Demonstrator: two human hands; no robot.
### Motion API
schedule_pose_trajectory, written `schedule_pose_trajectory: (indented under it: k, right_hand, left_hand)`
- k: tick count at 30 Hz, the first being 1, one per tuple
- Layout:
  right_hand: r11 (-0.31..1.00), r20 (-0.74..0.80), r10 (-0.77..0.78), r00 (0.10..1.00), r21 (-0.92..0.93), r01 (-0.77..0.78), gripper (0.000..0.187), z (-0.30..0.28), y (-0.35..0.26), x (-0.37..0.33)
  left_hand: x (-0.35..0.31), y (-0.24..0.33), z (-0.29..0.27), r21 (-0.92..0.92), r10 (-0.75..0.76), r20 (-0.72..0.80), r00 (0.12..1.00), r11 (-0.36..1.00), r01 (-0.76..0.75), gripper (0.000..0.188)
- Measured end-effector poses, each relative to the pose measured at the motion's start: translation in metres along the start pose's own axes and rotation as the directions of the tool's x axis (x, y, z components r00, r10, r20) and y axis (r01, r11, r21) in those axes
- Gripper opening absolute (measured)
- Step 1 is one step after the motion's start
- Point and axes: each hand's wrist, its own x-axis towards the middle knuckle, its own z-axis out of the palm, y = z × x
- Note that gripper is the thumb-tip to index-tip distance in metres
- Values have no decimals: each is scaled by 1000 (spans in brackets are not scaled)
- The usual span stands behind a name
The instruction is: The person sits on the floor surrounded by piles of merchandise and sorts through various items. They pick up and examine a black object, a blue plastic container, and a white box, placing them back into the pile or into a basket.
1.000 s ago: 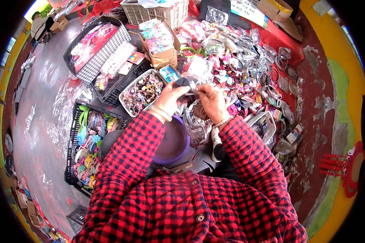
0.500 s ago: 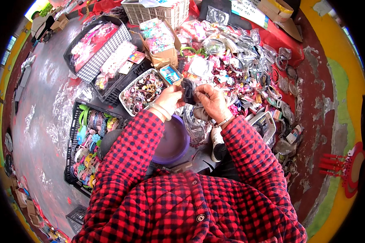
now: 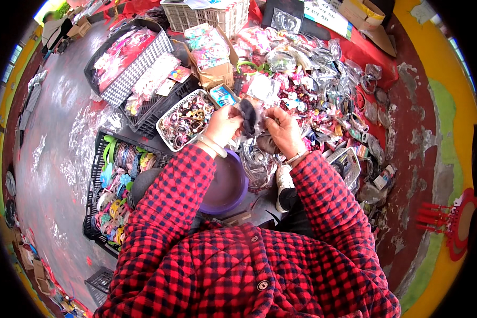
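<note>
My left hand (image 3: 224, 125) is closed on a dark, soft-looking fabric band (image 3: 248, 117), held up above the pile. Clear plastic (image 3: 259, 125) shows along the band's right side. Just right of it, my right hand (image 3: 282, 129) has its thumb and fingers pinched together; what lies between them is too small to make out. Below my left wrist stands a purple basin (image 3: 242, 197). Clear-wrapped headbands (image 3: 258, 168) lie beneath my hands.
A white basket (image 3: 164, 139) of hair ties sits left of my hands, beside an open cardboard box (image 3: 217, 75). A black crate (image 3: 93, 212) of colourful headbands stands further left. Bagged accessories (image 3: 334, 93) heap up ahead and right, near a small white basket (image 3: 353, 177).
My right hand has drawn away to the right from the dark band, leaving a gap. The band stays in my left hand and now shows more fully.
</note>
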Motion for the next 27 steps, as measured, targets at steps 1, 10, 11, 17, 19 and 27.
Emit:
schedule_pose_trajectory:
  k: [1, 10, 11, 17, 19, 27]
  right_hand:
    - [985, -48, 7, 999, -174, -15, 13, -3, 9, 2]
    - [939, -71, 47, 996, -337, -69, 16, -4, -6, 0]
    - [971, -58, 86, 995, -219, -97, 15, -3, -11, -2]
    - [950, 45, 2, 999, 312, -16, 32, -8, -18, 0]
    - [969, 75, -12, 997, 247, -7, 49, -9, -20, 0]
    - [919, 174, 75, 982, 370, -135, 23, -3, -6, 1]
  left_hand:
    - [-4, 8, 2, 106, 65, 18, 998, 992, -67, 7]
    - [-1, -6, -15, 546, 330, 113, 937, 767, -336, 24]
    - [-4, -3, -14, 536, 346, 151, 926, 758, -371, 26]
    - [-13, 14, -10, 122, 260, 210, 943, 950, -289, 38]
    - [-11, 20, -10, -93, 256, 182, 949, 966, -242, 36]
    - [-24, 42, 2, -195, 284, 87, 955, 945, -263, 44]
